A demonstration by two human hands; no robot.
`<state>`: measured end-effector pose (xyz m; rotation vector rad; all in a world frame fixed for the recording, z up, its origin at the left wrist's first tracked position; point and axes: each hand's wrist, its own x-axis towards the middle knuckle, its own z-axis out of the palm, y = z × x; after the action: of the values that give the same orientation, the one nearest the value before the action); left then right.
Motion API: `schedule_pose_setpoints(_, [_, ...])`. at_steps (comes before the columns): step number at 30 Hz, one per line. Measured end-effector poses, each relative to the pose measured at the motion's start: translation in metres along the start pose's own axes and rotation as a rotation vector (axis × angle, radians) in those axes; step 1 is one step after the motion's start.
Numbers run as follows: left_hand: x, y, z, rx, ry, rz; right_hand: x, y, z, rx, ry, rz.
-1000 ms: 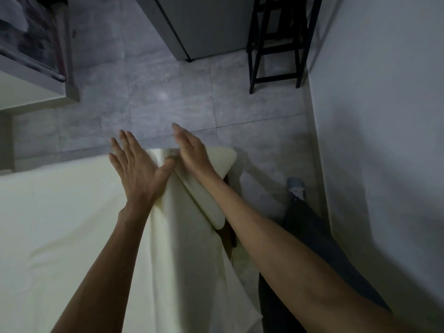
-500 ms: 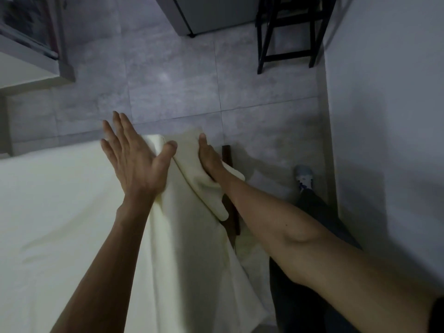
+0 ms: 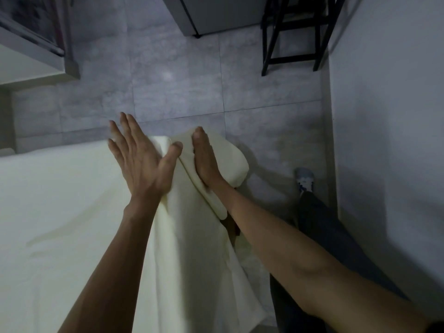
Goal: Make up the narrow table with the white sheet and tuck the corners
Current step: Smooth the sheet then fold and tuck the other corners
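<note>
The white sheet (image 3: 60,212) covers the narrow table from the left edge of the view to its far right corner. My left hand (image 3: 141,159) lies flat and spread on the sheet at that corner, fingers pointing away from me. My right hand (image 3: 204,159) presses edge-on against a folded flap of the sheet (image 3: 230,159) at the corner's side, fingers straight. A dark strip of the table's frame (image 3: 231,230) shows under the flap. More sheet hangs loose down the near side (image 3: 216,284).
Grey tiled floor (image 3: 180,92) lies beyond the table. A black stool frame (image 3: 295,56) stands at the back right, a grey cabinet (image 3: 216,15) beside it. A wall (image 3: 384,116) runs close along the right. My leg and shoe (image 3: 305,181) stand between table and wall.
My right hand went down the corner's side with the flap, then came back up and now presses flat along the fold. My left hand stayed spread on the sheet.
</note>
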<state>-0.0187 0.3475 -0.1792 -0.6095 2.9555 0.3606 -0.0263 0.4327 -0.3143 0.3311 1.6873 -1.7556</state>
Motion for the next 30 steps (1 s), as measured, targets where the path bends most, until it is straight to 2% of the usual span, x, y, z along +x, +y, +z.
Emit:
schedule_pose_setpoints(3, [0.001,0.001,0.0,0.011,-0.003,0.001,0.017,0.011,-0.014,-0.159,0.009,0.166])
schedule_pose_setpoints(5, [0.0,0.002,-0.001,0.015,-0.006,0.002,0.02,0.007,-0.027,-0.295,0.056,0.169])
schedule_pose_setpoints(7, [-0.001,0.001,-0.002,0.01,-0.008,0.0,0.013,-0.004,-0.03,-0.298,0.082,0.01])
schedule_pose_setpoints(11, [-0.001,0.002,-0.002,0.014,-0.01,-0.003,-0.027,-0.017,-0.003,-0.216,0.003,-0.344])
schedule_pose_setpoints(14, [0.0,0.003,-0.002,0.017,-0.016,-0.008,-0.032,-0.005,0.011,-0.15,-0.013,-0.376])
schedule_pose_setpoints(15, [-0.001,0.003,-0.002,0.021,-0.02,-0.007,-0.027,0.002,0.01,-0.139,0.007,-0.338])
schedule_pose_setpoints(17, [-0.001,0.004,-0.002,0.022,-0.021,-0.01,-0.012,0.018,0.0,-0.11,0.023,-0.14])
schedule_pose_setpoints(19, [-0.002,0.004,-0.003,0.02,-0.019,-0.015,0.001,0.031,-0.015,-0.188,-0.002,0.136])
schedule_pose_setpoints(21, [-0.002,0.004,-0.003,0.029,-0.018,-0.011,0.003,0.035,-0.026,-0.269,0.007,0.262])
schedule_pose_setpoints(22, [-0.002,0.004,-0.003,0.033,-0.02,-0.006,0.001,0.033,-0.028,-0.26,0.04,0.212])
schedule_pose_setpoints(24, [-0.002,0.003,-0.003,0.041,-0.022,0.002,-0.008,0.022,-0.025,-0.207,0.112,-0.025])
schedule_pose_setpoints(27, [-0.003,0.004,-0.004,0.063,-0.033,0.008,-0.031,-0.005,-0.005,-0.136,0.093,-0.35])
schedule_pose_setpoints(30, [-0.003,0.004,-0.005,0.141,-0.036,0.012,-0.043,-0.016,0.017,-0.054,0.035,-0.389])
